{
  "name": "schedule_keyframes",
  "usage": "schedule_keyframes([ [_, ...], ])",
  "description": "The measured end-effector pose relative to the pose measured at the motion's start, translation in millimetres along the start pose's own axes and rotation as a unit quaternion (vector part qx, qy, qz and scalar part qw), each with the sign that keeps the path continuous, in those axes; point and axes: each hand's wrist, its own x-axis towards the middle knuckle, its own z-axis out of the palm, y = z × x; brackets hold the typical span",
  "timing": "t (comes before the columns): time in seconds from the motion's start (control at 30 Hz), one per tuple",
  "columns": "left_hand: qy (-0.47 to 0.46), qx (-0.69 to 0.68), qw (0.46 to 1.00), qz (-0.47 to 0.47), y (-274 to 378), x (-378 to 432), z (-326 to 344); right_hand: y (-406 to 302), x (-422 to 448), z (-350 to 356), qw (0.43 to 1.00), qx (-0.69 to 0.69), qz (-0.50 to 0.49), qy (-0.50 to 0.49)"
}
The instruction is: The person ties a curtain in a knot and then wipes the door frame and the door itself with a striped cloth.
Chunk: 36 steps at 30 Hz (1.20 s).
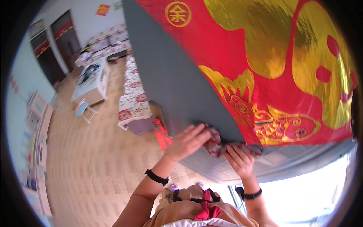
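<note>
Before me stands a grey door panel [170,79] with a large red and gold foil decoration [272,93] covering its right part. A crumpled, patterned cloth [213,143] in red, grey and white lies against the panel below the decoration's lower edge. My left hand [188,140] rests on the left end of this cloth, fingers extended and slightly blurred. Farther right, my right hand [240,160] presses on the cloth with its fingers bent over it. A red ribbon [161,134] hangs from a handle [161,127] left of my left hand.
A tiled floor [107,159] spreads below and to the left. A floral-covered sofa [132,93], a low white table [92,82] and a small stool [85,110] stand there. Cabinets [39,136] line the left wall. Bright light enters at lower right.
</note>
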Motion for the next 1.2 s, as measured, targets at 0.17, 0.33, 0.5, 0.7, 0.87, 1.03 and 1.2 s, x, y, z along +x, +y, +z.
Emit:
schedule_keyframes([
  [0.17, 0.103, 0.012, 0.982, -0.158, -40.2, 12.6, -17.9, -20.7, 48.0, 8.4, 0.992, -0.037, 0.099, 0.073],
  [0.33, 0.155, -0.134, 0.963, -0.172, -39.0, -4.8, 16.2, -38.7, 33.7, 21.4, 0.988, -0.055, 0.137, 0.044],
  [0.5, 0.136, -0.143, 0.977, -0.075, -6.4, -30.5, 62.2, -32.1, -10.5, 14.3, 0.993, -0.079, 0.087, -0.013],
  [0.7, 0.03, -0.232, 0.963, 0.135, 48.6, -2.1, 76.5, -17.6, -57.8, -41.7, 0.976, -0.145, 0.15, -0.061],
  [0.87, 0.064, -0.261, 0.931, 0.247, 107.1, 63.2, 69.7, 22.4, -86.6, -108.7, 0.946, -0.189, 0.265, 0.004],
  [1.03, 0.087, -0.251, 0.938, 0.222, 147.7, 110.3, 64.1, 51.6, -102.3, -140.6, 0.883, -0.253, 0.374, 0.129],
  [1.2, 0.091, -0.262, 0.933, 0.228, 186.5, 121.6, 92.2, 54.4, -154.3, -122.7, 0.905, -0.174, 0.349, 0.168],
])
